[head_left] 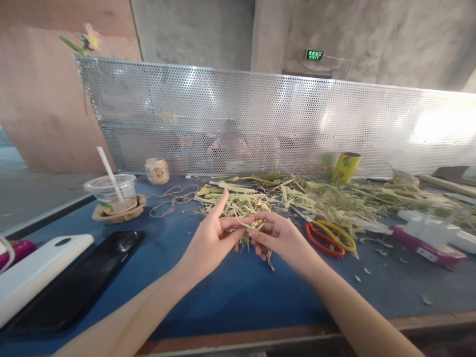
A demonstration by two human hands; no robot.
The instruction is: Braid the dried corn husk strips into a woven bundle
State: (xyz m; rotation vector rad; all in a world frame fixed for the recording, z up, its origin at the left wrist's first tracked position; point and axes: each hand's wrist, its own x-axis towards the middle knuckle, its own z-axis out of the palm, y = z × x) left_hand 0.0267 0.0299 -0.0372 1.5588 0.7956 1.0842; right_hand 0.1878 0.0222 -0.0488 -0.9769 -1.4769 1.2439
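My left hand (210,238) and my right hand (280,240) meet over the near middle of the blue table. Between their fingertips is a small bundle of pale green plant strips (244,241), with leafy ends hanging below. Both hands pinch it, and one finger of the left sticks upward. My fingers hide much of the bundle. Just beyond the hands lies a heap of shredded plant strips (241,203). Scissors (325,240) with red and yellow handles rest to the right of my right hand, blades partly under the strips.
Left, a plastic cup (115,191) with a straw stands in a cardboard holder, near loose twine (173,201). A black phone (80,282) lies in front. Right are a yellow-green can (345,168) and a magenta glue gun (427,245). A perforated metal screen (238,109) closes the back.
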